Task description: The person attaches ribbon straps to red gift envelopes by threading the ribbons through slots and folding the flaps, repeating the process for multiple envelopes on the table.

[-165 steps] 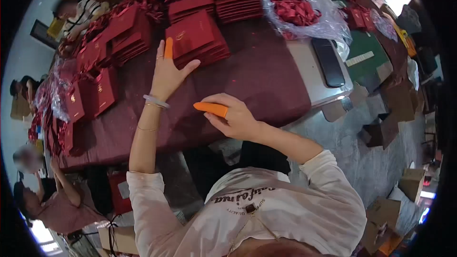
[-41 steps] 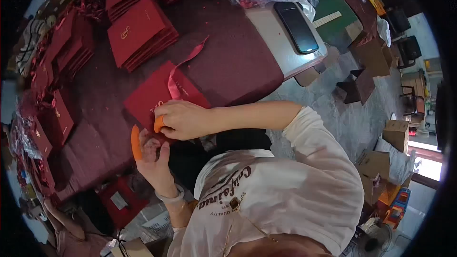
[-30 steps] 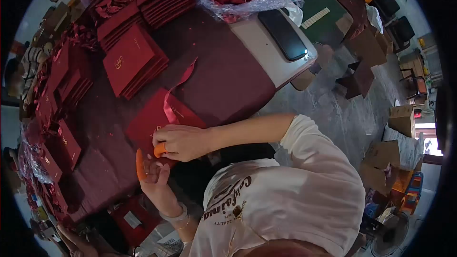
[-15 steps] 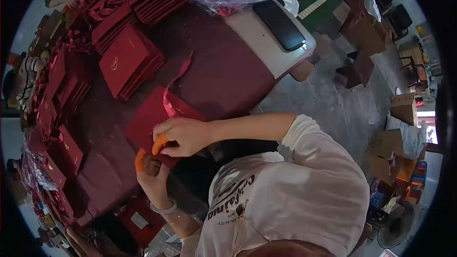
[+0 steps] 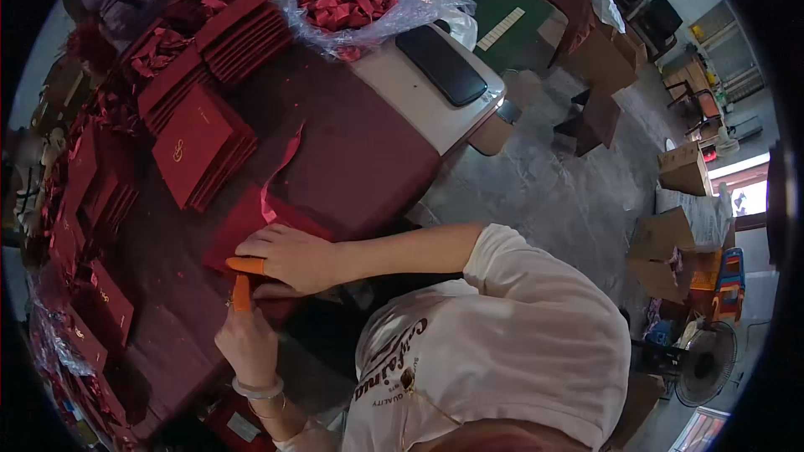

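A dark red folder (image 5: 237,222) lies under my hands, with a shiny red ribbon (image 5: 268,188) trailing from it across the cloth. My right hand (image 5: 293,259) rests flat over the folder, fingers stretched out, an orange finger cot on one finger. Just below is my left hand (image 5: 249,343), most fingers curled, with a finger in an orange cot (image 5: 242,293) reaching up to the right hand's fingers. Whatever is pinched there is too small to make out. A pale bracelet circles my left wrist.
Beyond my hands stand stacks of red folders (image 5: 205,146) and loose ribbons. A plastic bag of red ribbons (image 5: 347,2) sits at the back. A dark phone (image 5: 441,65) lies on a pale board (image 5: 402,105) at the table's right edge. Cardboard boxes (image 5: 662,255) and a fan (image 5: 706,364) occupy the floor.
My right hand has gone from a bent pinch to stretched fingers over the folder. My left hand has dropped lower, its cot finger straighter. The camera view has shifted.
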A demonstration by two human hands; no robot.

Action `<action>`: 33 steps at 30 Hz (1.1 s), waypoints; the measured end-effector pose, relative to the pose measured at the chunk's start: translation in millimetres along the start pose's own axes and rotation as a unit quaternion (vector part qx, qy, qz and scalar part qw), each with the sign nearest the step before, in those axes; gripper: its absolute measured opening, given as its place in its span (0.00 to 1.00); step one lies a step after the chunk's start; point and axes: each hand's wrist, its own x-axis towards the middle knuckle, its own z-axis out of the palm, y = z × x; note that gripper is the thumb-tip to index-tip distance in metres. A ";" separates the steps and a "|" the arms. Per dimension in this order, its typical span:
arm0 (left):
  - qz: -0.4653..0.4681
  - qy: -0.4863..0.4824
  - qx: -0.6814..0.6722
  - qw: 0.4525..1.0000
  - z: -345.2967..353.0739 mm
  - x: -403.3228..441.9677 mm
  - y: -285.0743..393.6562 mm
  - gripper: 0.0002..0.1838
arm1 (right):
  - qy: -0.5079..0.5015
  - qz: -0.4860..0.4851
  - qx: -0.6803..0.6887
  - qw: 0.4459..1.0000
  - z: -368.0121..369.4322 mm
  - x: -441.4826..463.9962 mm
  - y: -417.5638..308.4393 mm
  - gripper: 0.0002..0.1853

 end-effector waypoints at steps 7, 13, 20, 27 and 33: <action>-0.125 0.020 -0.017 0.992 -29.9 -45.5 -64.1 0.20 | 0.019 -0.003 -0.057 0.998 6.4 1.6 2.7 0.27; -0.202 0.221 -0.213 0.930 -9.0 -62.5 -67.0 0.18 | 0.021 -0.017 -0.088 0.996 10.3 0.2 3.0 0.22; -0.234 0.260 -0.186 0.918 14.6 -14.7 -3.1 0.15 | 0.227 0.128 -0.197 0.945 -50.7 -7.1 5.7 0.13; -0.218 0.205 -0.041 0.953 36.3 22.0 25.3 0.28 | 0.079 0.235 -0.349 0.904 -72.5 8.4 41.2 0.27; -0.302 0.162 -0.198 0.918 36.8 26.2 18.9 0.23 | 0.118 0.252 -0.247 0.928 -63.3 8.8 53.9 0.21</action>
